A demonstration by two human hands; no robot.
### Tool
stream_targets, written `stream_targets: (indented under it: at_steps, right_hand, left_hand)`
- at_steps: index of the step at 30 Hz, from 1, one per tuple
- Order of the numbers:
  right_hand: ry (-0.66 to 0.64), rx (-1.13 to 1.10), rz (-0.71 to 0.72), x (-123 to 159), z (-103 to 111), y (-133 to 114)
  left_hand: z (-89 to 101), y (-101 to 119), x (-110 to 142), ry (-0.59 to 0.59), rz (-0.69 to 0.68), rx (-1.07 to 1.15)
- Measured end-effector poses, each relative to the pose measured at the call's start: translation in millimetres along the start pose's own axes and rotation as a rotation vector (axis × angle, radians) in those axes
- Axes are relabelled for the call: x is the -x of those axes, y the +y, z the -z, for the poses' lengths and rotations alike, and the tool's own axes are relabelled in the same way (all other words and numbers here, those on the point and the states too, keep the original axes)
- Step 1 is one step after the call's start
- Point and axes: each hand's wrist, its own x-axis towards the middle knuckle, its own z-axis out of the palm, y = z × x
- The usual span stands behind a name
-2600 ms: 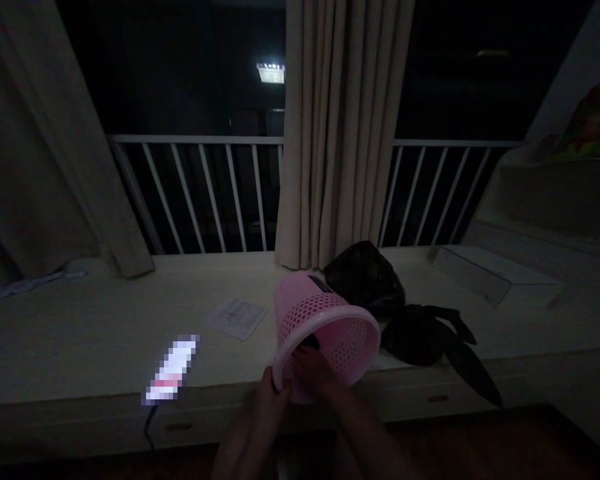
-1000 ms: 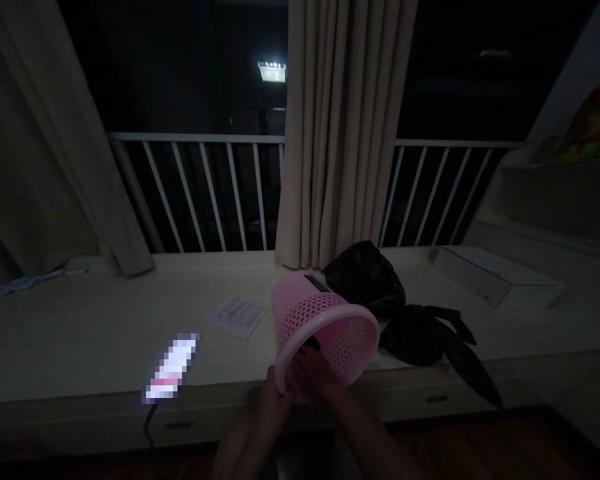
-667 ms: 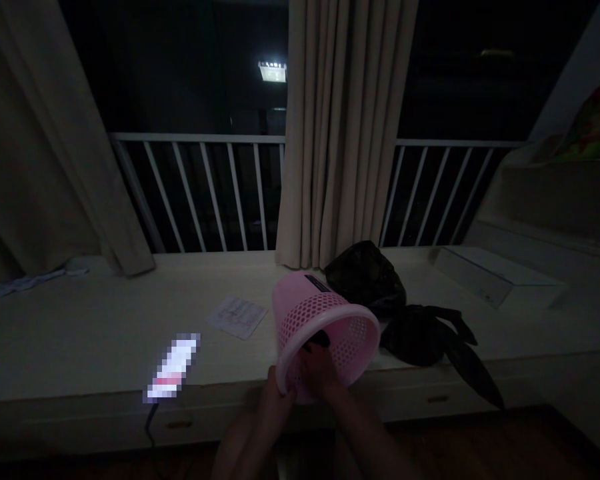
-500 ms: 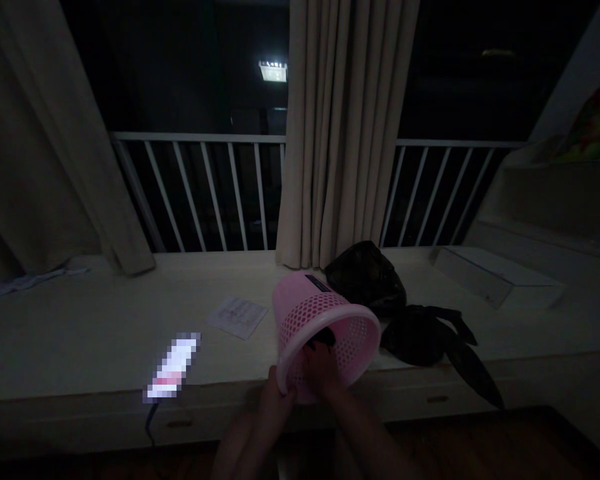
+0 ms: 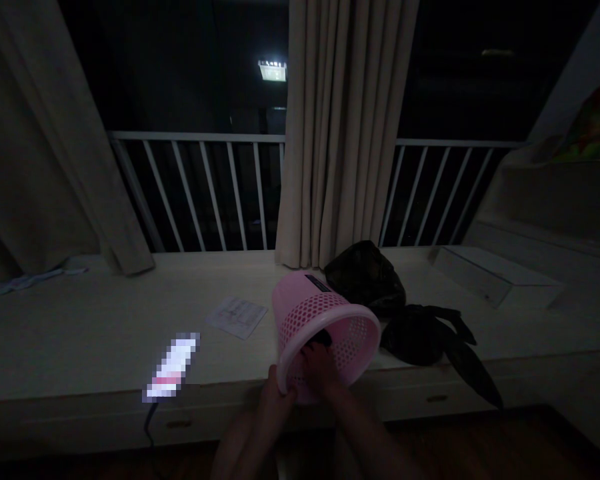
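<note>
"Bin [image 5: 313,308], pink, tipped on its side at the front of the ledge [image 5: 105,320], mouth toward the person."

"And the grip?"

"Left hand [image 5: 281,388] is closed on the rim, low on its left side. Right hand [image 5: 321,365] is inside the mouth, just right of that grip. Its fingers touch something black [image 5: 323,337]; from here I can't tell whether they hold it."

"What has just changed?"

"Only the inside. Over the last couple of seconds the right hand has shifted away from the left grip, rightward, and more of the black thing shows past its fingertips. Bin and left hand have barely moved. So I'd judge the left is steadying while the right does the work, within the bin."

"What's round about?"

"Right of the grip and beyond it, a rear bag [image 5: 366,277], black; nearer, a tied bag [image 5: 414,339], its long end hanging over the edge. Left of the grip, a paper [image 5: 239,317]; farther left, a lit oblong [image 5: 171,367], blurred into squares."
</note>
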Motion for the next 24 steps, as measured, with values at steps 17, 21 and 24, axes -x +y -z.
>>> stream_targets:
  at_steps: [17, 21, 24]
  right_hand:
    - [-0.055, -0.303, 0.143, -4.0, -3.7, 0.0]
    - [-0.069, -0.238, 0.108, -3.8, -1.1, -1.2]
    - [-0.081, -0.157, 0.102, -4.1, 1.0, -1.5]
  left_hand:
    - [-3.3, -1.3, -0.6, 0.01, 0.022, 0.001]
    - [-1.2, 3.2, 0.2, 0.009, 0.024, -0.001]
    - [0.6, 6.4, 0.7, 0.017, 0.021, -0.01]
